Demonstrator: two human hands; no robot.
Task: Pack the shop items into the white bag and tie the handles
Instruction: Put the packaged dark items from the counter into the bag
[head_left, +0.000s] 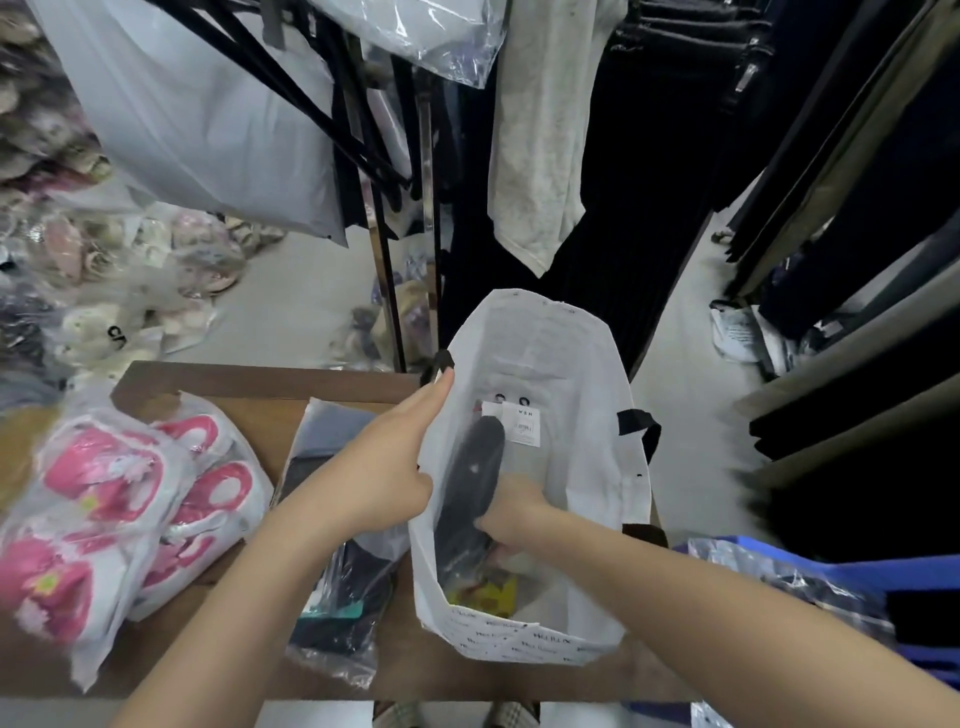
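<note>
Packing looks roughly midway in the head view. The white bag (566, 358) stands open on the bench (260, 382), its mouth spread wide. The left hand (384, 467) is just left of the bag, its grip closed on the bag's left rim with the thumb along the edge, holding the wall out. The right hand (511, 514) is down inside the bag, its grip curled round a long dark item (475, 467) that leans against the bag's left wall. Beneath that, at the bag's bottom, lies a yellow item (491, 597).

Just left of the bag, a clear packet (337, 587) of dark goods lies on the bench, and farther left sit the pink slipper packs (119, 499). I judge that at least two things are in and two lots are left to load. The black handles (641, 431) hang loose, not yet tied.

Right of the bag, a blue crate (924, 587) is cut off by the frame edge. The left-hand fingers behind the bag wall are hidden. What the dark and yellow items are I cannot tell, and the slipper packs are blurred.
</note>
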